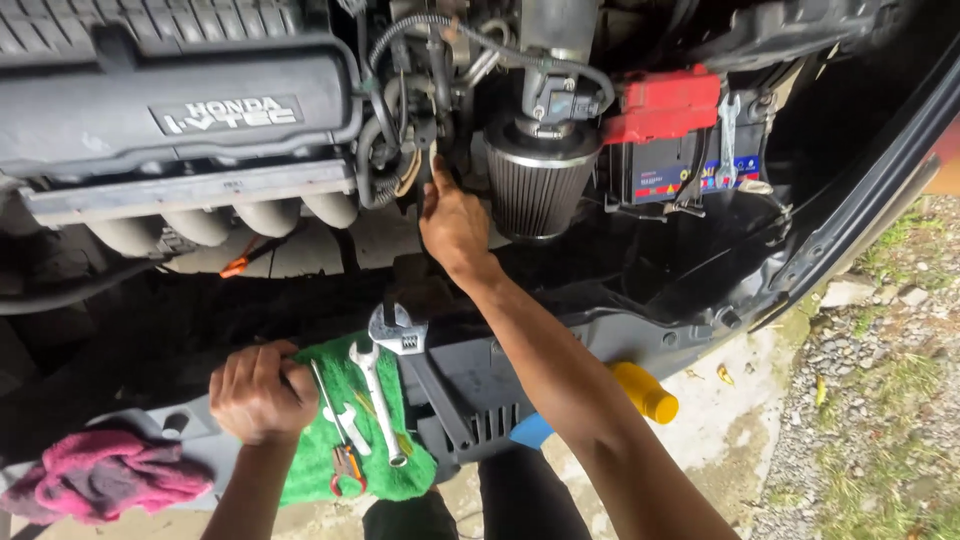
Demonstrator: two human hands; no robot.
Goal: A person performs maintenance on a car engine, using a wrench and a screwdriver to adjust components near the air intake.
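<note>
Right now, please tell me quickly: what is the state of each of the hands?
Left hand: closed in a fist, resting on the green cloth.
Right hand: reaching among the hoses; its grip cannot be told.

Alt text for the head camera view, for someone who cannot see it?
Over an open car engine bay, the right hand reaches hoses beside a cone air filter; the left hand rests on a green cloth holding wrenches.

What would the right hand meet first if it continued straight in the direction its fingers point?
The right hand points up into the engine bay. It would probably meet the black hoses first, left of the cone air filter, though depth is unclear.
</note>
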